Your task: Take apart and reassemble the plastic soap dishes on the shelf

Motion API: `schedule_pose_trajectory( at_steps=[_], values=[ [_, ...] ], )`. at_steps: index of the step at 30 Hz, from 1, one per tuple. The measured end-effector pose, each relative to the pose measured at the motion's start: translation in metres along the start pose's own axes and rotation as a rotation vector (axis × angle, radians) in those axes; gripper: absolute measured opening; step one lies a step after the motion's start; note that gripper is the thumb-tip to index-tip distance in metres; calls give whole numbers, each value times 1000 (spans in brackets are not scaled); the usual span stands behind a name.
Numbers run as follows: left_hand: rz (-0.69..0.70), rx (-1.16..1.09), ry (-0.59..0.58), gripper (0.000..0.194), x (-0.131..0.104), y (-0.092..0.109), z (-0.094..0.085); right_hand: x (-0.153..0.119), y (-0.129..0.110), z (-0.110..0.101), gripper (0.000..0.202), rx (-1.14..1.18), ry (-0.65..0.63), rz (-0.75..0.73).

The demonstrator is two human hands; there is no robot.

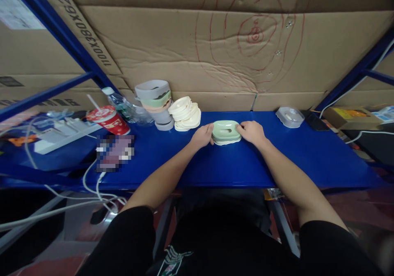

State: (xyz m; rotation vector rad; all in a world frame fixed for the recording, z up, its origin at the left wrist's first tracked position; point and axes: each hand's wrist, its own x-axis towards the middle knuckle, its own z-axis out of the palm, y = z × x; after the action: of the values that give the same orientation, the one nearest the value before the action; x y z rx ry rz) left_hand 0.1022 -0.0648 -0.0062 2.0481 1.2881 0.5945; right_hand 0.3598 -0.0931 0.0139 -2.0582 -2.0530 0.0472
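Observation:
A light green oval dish [226,129] with a slot in its middle sits on top of cream-coloured pieces at the middle of the blue table [227,165]. My left hand [203,136] grips its left end, the fingers pressed against the side. On the right end, my right hand [251,132] has its curled fingers against the rim. Left of my hands is a pile of cream pieces [186,113], and beside it a tall stack of grey, green and peach containers [154,97].
A clear plastic piece [289,117] and a dark phone [317,121] lie at the right. At the left are a red cup [112,120] with a straw, a bottle [118,101], a white power strip [67,135] and cables. Cardboard [160,42] stands behind the table.

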Motion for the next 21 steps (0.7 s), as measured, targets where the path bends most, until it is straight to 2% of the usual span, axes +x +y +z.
schedule_pose_trajectory(
  at_steps=[3, 5, 8, 10, 12, 15, 17, 19, 20, 21],
  values=[
    [-63, 269, -79, 57, -1, 5, 1, 4, 3, 2, 49, -75, -86, -4],
    [-86, 406, -49, 57, -2, 9, 4, 8, 7, 4, 49, -72, -143, -5],
    [-69, 473, -20, 56, -4, 14, 8, 12, 13, 6, 50, -29, -191, -4],
    [-18, 447, 47, 47, -7, 16, 5, 13, 15, 8, 52, 1, -205, -8],
    [47, 395, 193, 42, -12, 18, -7, 14, 17, 9, 52, 22, -214, -14],
    [122, 340, 529, 37, -24, 13, -50, 15, 19, 11, 55, 35, -223, -16],
    [244, 317, 922, 27, -32, -2, -94, 15, 20, 12, 58, 48, -228, -19],
    [256, 293, 1240, 23, -39, -27, -142, 15, 21, 12, 61, 66, -229, -24],
    [195, 279, 1312, 28, -41, -42, -164, 15, 21, 12, 62, 74, -228, -27],
    [124, 262, 1319, 34, -43, -57, -184, 15, 21, 12, 64, 80, -228, -33]
  ],
)
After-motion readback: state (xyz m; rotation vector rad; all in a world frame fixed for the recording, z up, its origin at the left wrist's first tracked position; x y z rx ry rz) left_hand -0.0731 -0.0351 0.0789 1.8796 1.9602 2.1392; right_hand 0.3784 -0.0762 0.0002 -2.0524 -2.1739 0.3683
